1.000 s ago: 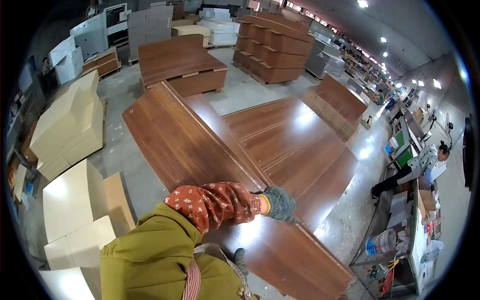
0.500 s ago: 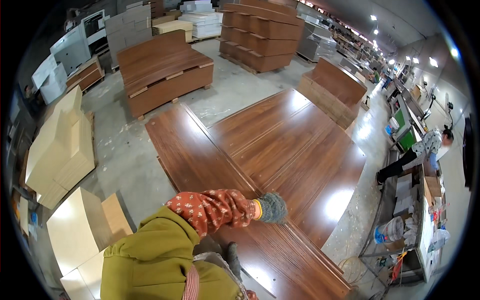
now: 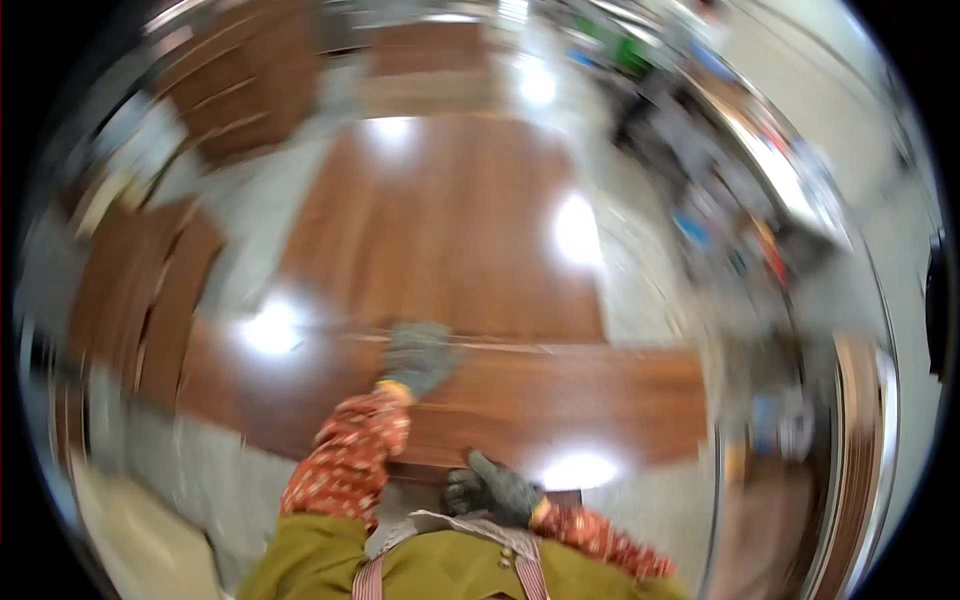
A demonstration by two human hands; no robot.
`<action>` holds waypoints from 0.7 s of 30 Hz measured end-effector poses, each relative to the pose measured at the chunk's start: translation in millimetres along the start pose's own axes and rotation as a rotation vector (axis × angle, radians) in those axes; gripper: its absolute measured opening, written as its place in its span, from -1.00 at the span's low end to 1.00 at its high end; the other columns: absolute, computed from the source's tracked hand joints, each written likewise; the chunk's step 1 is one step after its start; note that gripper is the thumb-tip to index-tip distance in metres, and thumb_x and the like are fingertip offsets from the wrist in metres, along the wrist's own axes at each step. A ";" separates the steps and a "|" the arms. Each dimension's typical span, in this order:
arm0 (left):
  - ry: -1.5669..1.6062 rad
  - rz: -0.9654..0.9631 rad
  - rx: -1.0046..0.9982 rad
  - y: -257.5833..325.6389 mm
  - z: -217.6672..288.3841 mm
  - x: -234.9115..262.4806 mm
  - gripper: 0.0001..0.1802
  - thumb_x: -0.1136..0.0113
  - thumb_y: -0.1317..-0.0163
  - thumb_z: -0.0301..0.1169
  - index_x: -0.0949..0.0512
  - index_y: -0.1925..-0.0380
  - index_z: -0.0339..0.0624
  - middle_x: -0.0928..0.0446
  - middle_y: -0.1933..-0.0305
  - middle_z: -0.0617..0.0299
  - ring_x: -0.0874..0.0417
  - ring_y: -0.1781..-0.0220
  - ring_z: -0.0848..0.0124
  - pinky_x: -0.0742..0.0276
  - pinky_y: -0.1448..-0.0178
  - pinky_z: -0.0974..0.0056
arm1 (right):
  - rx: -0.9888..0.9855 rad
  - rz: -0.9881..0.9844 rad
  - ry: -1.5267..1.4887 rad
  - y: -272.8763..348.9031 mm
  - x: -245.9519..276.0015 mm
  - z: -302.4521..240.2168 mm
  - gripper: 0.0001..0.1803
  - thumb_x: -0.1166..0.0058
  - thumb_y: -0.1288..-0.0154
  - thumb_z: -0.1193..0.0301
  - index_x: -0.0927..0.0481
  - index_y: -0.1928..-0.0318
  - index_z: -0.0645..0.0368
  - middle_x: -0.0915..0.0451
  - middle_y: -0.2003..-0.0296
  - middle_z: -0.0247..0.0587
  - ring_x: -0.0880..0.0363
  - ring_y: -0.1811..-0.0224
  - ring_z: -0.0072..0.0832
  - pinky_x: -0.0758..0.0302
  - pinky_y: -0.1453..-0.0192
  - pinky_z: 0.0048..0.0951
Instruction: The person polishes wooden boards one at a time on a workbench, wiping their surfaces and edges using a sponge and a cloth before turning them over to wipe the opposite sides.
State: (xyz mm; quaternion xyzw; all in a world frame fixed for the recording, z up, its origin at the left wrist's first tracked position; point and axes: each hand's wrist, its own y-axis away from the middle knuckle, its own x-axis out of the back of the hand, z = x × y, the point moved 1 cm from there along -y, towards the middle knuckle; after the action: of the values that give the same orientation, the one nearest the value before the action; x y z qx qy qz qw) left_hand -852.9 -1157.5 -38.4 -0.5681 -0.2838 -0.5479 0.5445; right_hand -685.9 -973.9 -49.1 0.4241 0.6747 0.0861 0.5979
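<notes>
My left hand (image 3: 420, 360), in a grey knit glove with a yellow cuff, lies across the far edge of a long brown wood-grain panel (image 3: 560, 400). Its fingers look outstretched, though motion blurs them. My right hand (image 3: 492, 490), gloved in grey too, is at the panel's near edge. Its thumb points up towards the panel and its fingers are curled; what they hold, if anything, I cannot make out. Beyond the near panel, more wood-grain panels (image 3: 440, 230) lie side by side.
A stack of brown panels (image 3: 245, 80) stands at the far left, with another stack (image 3: 428, 70) straight ahead. More brown boards (image 3: 140, 290) are at the left. Along the right runs a cluttered workbench (image 3: 760, 140). Upright boards (image 3: 855, 460) stand at the near right.
My view has swung to the right, so the long panel now runs crosswise before me. My right hand has come fully into view. My left hand remains by the panel's far edge.
</notes>
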 end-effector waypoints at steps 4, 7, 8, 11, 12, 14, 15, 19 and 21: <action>-0.196 0.053 0.008 16.8 -12.3 10.5 -0.58 -0.08 -0.15 -0.04 -0.56 0.18 -0.13 -0.54 0.13 0.02 -0.50 0.06 0.07 -0.33 -0.08 0.03 | -0.067 0.113 0.326 40.9 -20.2 -25.8 -0.28 0.20 -0.27 -0.20 -0.53 0.16 0.31 -0.61 0.37 -0.17 -0.57 0.40 -0.43 -0.51 0.28 -0.44; -0.182 -0.068 0.055 -4.3 -2.5 26.8 -0.59 -0.07 -0.17 -0.05 -0.56 0.15 -0.11 -0.53 0.12 0.03 -0.49 0.02 0.05 -0.31 -0.11 0.02 | 0.048 0.142 0.389 49.0 -15.7 -36.9 -0.32 0.19 -0.27 -0.18 -0.53 0.21 0.29 -0.61 0.39 -0.18 -0.56 0.41 -0.44 -0.50 0.30 -0.45; -0.137 -0.156 0.132 -3.5 0.8 30.2 -0.59 -0.06 -0.18 -0.06 -0.56 0.13 -0.10 -0.53 0.11 0.04 -0.48 0.00 0.04 -0.30 -0.12 0.01 | 0.112 0.117 0.504 50.4 -7.3 -34.8 -0.34 0.17 -0.28 -0.17 -0.54 0.23 0.27 -0.60 0.40 -0.19 -0.56 0.42 -0.45 -0.49 0.32 -0.47; -0.126 -0.103 0.072 3.7 -7.9 28.5 -0.61 -0.04 -0.20 -0.10 -0.54 0.12 -0.11 -0.51 0.10 0.03 -0.46 -0.04 0.02 -0.29 -0.14 0.02 | 0.460 -0.023 0.523 61.9 12.6 -33.9 -0.45 0.12 -0.32 -0.07 -0.54 0.29 0.24 -0.59 0.45 -0.22 -0.53 0.45 -0.47 -0.47 0.34 -0.49; -0.137 -0.153 0.045 5.5 -10.8 32.4 -0.62 -0.01 -0.22 -0.14 -0.53 0.10 -0.14 -0.50 0.06 0.00 -0.45 -0.05 0.02 -0.30 -0.14 0.04 | 0.311 0.054 0.293 74.4 15.3 -36.2 -0.56 0.09 -0.35 0.04 -0.54 0.34 0.20 -0.55 0.52 -0.28 -0.47 0.51 -0.52 -0.43 0.39 -0.51; -0.166 -0.103 -0.015 7.5 -20.7 31.5 -0.61 0.00 -0.23 -0.15 -0.52 0.08 -0.15 -0.49 0.04 -0.03 -0.45 -0.06 0.02 -0.29 -0.16 0.03 | 0.543 0.062 0.477 97.7 38.9 -37.8 -0.57 0.07 -0.34 0.05 -0.55 0.37 0.19 -0.54 0.53 -0.30 -0.45 0.53 -0.54 -0.41 0.41 -0.50; -0.197 -0.054 -0.051 9.3 -25.2 29.0 -0.61 0.01 -0.24 -0.15 -0.51 0.07 -0.16 -0.48 0.02 -0.06 -0.44 -0.07 0.01 -0.29 -0.17 0.02 | 0.752 0.069 0.673 108.4 54.3 -40.4 -0.58 0.05 -0.33 0.05 -0.56 0.39 0.17 -0.53 0.55 -0.32 -0.42 0.55 -0.55 -0.40 0.43 -0.50; -0.397 -0.027 0.060 20.9 -23.1 8.2 -0.53 0.08 -0.30 -0.18 -0.38 -0.13 -0.18 -0.37 -0.17 -0.12 -0.33 -0.24 0.02 -0.14 -0.33 0.00 | 0.939 0.412 0.746 161.0 128.0 -20.9 -0.56 0.00 -0.28 0.04 -0.55 0.45 0.20 -0.52 0.56 -0.34 -0.39 0.55 -0.60 -0.37 0.44 -0.51; -0.413 -0.052 0.080 9.4 -2.9 -19.8 -0.48 0.11 -0.32 -0.17 -0.29 -0.22 -0.17 -0.26 -0.26 -0.12 -0.23 -0.32 0.03 -0.09 -0.37 0.02 | 0.745 0.532 0.422 207.7 145.3 -19.9 -0.60 0.00 -0.29 0.10 -0.55 0.44 0.21 -0.50 0.58 -0.35 -0.38 0.55 -0.61 -0.37 0.43 -0.52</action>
State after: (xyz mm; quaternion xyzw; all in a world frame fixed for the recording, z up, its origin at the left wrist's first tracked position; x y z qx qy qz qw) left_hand -849.9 -1157.1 -60.3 -0.6386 -0.4256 -0.4220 0.4827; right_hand -595.0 -738.1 -20.8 0.7393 0.6344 0.0730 0.2138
